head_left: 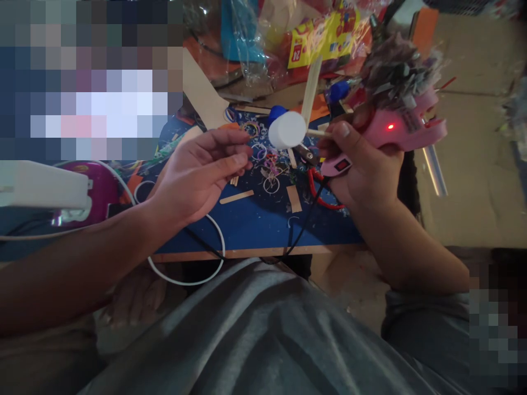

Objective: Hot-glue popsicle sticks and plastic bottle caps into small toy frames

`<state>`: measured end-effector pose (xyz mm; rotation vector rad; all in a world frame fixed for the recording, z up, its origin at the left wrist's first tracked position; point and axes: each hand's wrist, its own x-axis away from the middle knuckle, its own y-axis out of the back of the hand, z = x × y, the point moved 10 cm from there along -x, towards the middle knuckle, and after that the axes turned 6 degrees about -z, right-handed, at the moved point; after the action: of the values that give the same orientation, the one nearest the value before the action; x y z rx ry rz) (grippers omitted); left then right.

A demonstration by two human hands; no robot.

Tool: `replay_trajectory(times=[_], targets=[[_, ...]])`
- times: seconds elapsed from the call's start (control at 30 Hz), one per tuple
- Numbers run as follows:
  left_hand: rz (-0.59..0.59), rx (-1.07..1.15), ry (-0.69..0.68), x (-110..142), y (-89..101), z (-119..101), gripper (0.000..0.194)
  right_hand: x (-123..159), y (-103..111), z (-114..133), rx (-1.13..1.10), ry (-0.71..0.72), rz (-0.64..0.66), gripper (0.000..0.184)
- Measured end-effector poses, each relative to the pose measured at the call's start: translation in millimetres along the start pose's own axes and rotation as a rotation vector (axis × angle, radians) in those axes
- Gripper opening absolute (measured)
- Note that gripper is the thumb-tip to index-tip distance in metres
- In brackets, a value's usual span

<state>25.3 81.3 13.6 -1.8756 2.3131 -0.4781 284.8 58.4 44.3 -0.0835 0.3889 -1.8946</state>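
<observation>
My right hand is wrapped round a pink glue gun with a red light lit on its side. Between that hand's thumb and finger is a thin wooden stick, its far end against a white cylinder-like piece. A flat craft stick slants up beside this piece; whether it is joined on cannot be seen. Left of the white piece, apart from it, is my left hand. Its fingers are curled, thumb close to the fingertips; anything between them is too small to make out.
Scraps, rings and short stick pieces litter the blue tabletop. A black cord and a white cable loop over its front edge. Plastic bags and a yellow packet lie behind; a white adapter is at left.
</observation>
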Motion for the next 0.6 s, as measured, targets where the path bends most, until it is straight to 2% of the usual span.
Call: replay_trajectory(times=[0.2, 0.4, 0.6], targets=[[0.031, 0.008, -0.028, -0.7, -2.6, 0.6, 0.054, -5.9, 4.8, 0.3, 0.043, 0.062, 0.029, 0.048], [0.029, 0.050, -0.026, 3.7, -5.8, -5.5, 0.054, -4.3, 6.2, -2.2, -0.028, 0.080, -0.050, 0.045], [0.028, 0.090, -0.040, 5.3, -7.6, -7.2, 0.047, -3.6, 5.3, -2.0, -0.004, 0.081, -0.068, 0.047]])
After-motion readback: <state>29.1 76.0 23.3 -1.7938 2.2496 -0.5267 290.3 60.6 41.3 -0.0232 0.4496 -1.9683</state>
